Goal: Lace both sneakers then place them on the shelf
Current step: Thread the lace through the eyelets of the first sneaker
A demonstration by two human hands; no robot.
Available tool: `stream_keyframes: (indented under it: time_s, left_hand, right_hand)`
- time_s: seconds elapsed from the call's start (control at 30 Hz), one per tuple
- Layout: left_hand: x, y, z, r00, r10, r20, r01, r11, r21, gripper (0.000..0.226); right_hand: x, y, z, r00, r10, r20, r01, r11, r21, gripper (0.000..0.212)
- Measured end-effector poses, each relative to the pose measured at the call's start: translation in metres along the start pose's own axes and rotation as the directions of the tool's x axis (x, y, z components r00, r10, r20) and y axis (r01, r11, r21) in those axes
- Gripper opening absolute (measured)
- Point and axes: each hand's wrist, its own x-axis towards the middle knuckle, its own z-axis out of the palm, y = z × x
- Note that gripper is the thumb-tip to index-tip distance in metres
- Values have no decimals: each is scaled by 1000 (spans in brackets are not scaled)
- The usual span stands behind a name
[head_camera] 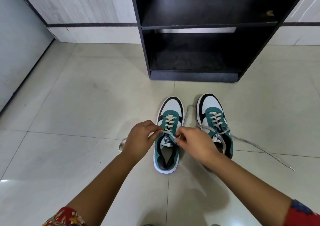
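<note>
Nearest, the left hand [138, 137] and the right hand [194, 142] each pinch an end of the pale lace [168, 132] at the top eyelets of the left sneaker [168, 139], which stands on the tiled floor [78, 104]. Just beside it the right sneaker [214, 118] stands with its loose lace ends [259, 147] trailing across the tiles. Beyond both, the black shelf [199, 24] stands against the wall.

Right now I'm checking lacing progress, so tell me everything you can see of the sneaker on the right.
The right sneaker is teal with a white toe, black trim and a white sole. It stands upright on the tiled floor, toe toward the black shelf. Off-white laces cross its eyelets, but the ends are untied: one trails far right across the floor. The right hand hides its heel. It stands apart from the left sneaker.
</note>
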Motion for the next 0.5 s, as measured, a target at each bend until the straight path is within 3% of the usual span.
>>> stream_keyframes:
  time_s: [0.13, 0.3, 0.5]
  left_hand:
    - [-4, -1, -1, 998, -65, -7, 64, 998, -25, 16]
    - [-8, -1, 4, 993, -118, -25, 116, 989, -89, 15]
    - [-8, -6, 3, 992, -117, -42, 114, 992, -56, 13]
  right_hand:
    - [3, 5, -3, 1000, -10, -20, 11, 1000, 9, 20]
    - [4, -4, 7, 995, 86, 50, -95, 971, 221, 15]
    - [7, 4, -1, 996, -21, 88, 10, 993, 118, 31]
